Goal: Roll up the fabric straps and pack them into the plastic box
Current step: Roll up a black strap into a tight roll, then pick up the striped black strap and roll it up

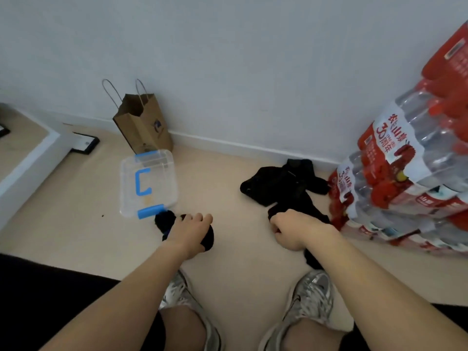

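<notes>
A clear plastic box [148, 182] with blue latches and a blue handle lies closed on the beige floor, left of centre. Just below its near corner sit black rolled straps [164, 220]. My left hand [191, 233] rests over them, fingers curved on a black bundle. A loose heap of black fabric straps [283, 186] lies to the right by the wall. One strap [312, 258] trails from the heap toward me, and my right hand [295, 230] grips it in a fist.
A brown paper bag [144, 122] stands against the wall behind the box. Shrink-wrapped packs of water bottles [405, 173] are stacked at the right. A white ledge [27, 158] runs along the left. My knees and grey sneakers [310, 297] are at the bottom.
</notes>
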Available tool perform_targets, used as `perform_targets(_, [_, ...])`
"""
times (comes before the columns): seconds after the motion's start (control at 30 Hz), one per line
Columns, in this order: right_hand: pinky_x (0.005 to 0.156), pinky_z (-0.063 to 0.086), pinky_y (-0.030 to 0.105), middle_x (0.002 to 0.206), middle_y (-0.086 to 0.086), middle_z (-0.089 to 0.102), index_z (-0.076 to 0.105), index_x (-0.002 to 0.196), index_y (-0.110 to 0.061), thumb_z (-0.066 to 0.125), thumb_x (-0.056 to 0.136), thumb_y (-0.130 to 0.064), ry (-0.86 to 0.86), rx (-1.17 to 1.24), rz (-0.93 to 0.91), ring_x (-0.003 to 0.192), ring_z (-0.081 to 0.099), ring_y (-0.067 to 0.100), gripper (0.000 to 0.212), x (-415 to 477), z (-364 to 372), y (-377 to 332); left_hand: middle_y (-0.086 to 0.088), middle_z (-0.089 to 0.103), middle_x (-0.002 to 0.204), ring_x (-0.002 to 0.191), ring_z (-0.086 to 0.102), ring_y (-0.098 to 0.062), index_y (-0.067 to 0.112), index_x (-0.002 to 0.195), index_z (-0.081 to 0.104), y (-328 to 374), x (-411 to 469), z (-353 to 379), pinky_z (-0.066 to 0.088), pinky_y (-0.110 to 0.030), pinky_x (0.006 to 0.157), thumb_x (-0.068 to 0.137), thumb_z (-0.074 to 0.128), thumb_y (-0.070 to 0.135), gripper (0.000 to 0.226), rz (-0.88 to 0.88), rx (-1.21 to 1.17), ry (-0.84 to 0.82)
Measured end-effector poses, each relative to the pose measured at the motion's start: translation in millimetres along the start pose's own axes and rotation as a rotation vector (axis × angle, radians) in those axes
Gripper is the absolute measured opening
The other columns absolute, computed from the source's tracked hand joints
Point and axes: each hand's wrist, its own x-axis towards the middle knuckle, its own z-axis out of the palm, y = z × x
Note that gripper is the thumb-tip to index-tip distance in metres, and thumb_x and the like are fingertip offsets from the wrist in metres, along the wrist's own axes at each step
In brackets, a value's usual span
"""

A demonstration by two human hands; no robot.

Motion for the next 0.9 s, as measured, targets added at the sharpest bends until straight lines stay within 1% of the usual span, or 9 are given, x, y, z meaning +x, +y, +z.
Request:
perform_targets(0.1, [0.085,0.058,0.038,0.116,0.009,0.071,0.070,0.114,-0.011,0.052,0.107,-0.018,-0.062,0.226,0.094,0.104,0.068,0.029,0.021,12,39,7,-0.009,0.049,0.145,0.135,0.047,-0.036,0.020,0.150,0.033,5,5,22,0.037,-0.054,0.115,0.095,0.073,0.023,0.068,-0.026,0.214,0.054])
perform_targets(0.3, [0.097,0.057,0.037,0.132,0.011,0.065,0.068,0.133,-0.009,0.054,0.109,-0.023,-0.122,0.416,0.182,0.117,0.064,0.029,0.031,27,86,19,-0.012,0.044,0.147,0.134,0.044,-0.035,0.017,0.150,0.036,24,30,41,0.042,-0.046,0.105,0.095,0.070,0.009,0.065,0.030,0.181,0.019])
perform_targets(0.4, [0.088,0.059,0.041,0.109,0.012,0.073,0.075,0.109,-0.007,0.056,0.105,-0.019,-0.018,0.511,0.277,0.103,0.070,0.033,0.023,33,87,47,-0.009,0.045,0.141,0.125,0.047,-0.032,0.018,0.145,0.039,29,41,41,0.046,-0.041,0.095,0.094,0.070,0.009,0.060,0.013,0.050,0.072])
perform_targets(0.5, [0.076,0.058,0.040,0.083,0.011,0.067,0.063,0.078,-0.008,0.064,0.099,-0.017,0.215,0.626,0.471,0.083,0.067,0.032,0.023,38,90,79,-0.008,0.045,0.137,0.116,0.050,-0.031,0.017,0.141,0.041,24,49,40,0.051,-0.041,0.089,0.095,0.071,0.015,0.055,-0.039,-0.089,0.141])
perform_targets(0.57, [0.084,0.057,0.043,0.101,0.016,0.066,0.060,0.094,-0.008,0.071,0.095,-0.020,0.361,0.692,0.615,0.100,0.069,0.039,0.016,41,94,93,-0.008,0.047,0.135,0.115,0.052,-0.031,0.015,0.138,0.044,21,52,38,0.050,-0.041,0.088,0.096,0.071,0.027,0.051,-0.087,-0.108,0.165])
perform_targets(0.67, [0.103,0.051,0.049,0.143,0.025,0.043,0.044,0.139,-0.011,0.081,0.089,-0.021,0.395,0.791,0.769,0.124,0.056,0.049,0.063,44,115,105,-0.011,0.053,0.122,0.107,0.054,-0.034,0.011,0.121,0.052,24,49,39,0.046,-0.044,0.088,0.089,0.070,0.036,0.045,-0.188,-0.075,0.219])
perform_targets(0.77, [0.109,0.049,0.042,0.154,0.026,0.045,0.022,0.164,-0.008,0.083,0.088,-0.013,0.363,1.061,0.704,0.134,0.055,0.045,0.098,45,144,111,-0.012,0.052,0.112,0.101,0.050,-0.035,0.011,0.107,0.052,27,42,44,0.040,-0.047,0.087,0.081,0.067,0.044,0.045,-0.295,-0.034,0.197])
perform_targets(0.83, [0.107,0.047,0.037,0.154,0.023,0.053,0.021,0.165,-0.003,0.083,0.091,-0.012,0.328,1.102,0.678,0.135,0.059,0.041,0.097,49,162,113,-0.013,0.051,0.112,0.101,0.048,-0.035,0.012,0.106,0.050,31,39,45,0.038,-0.048,0.087,0.083,0.064,0.042,0.041,-0.315,-0.018,0.186])
perform_targets(0.9, [0.102,0.048,0.035,0.142,0.024,0.065,0.039,0.156,0.003,0.080,0.093,-0.009,0.343,1.064,0.710,0.130,0.064,0.041,0.076,54,172,113,-0.015,0.051,0.114,0.102,0.049,-0.036,0.011,0.106,0.052,38,40,42,0.039,-0.049,0.089,0.085,0.061,0.036,0.034,-0.264,0.001,0.221])
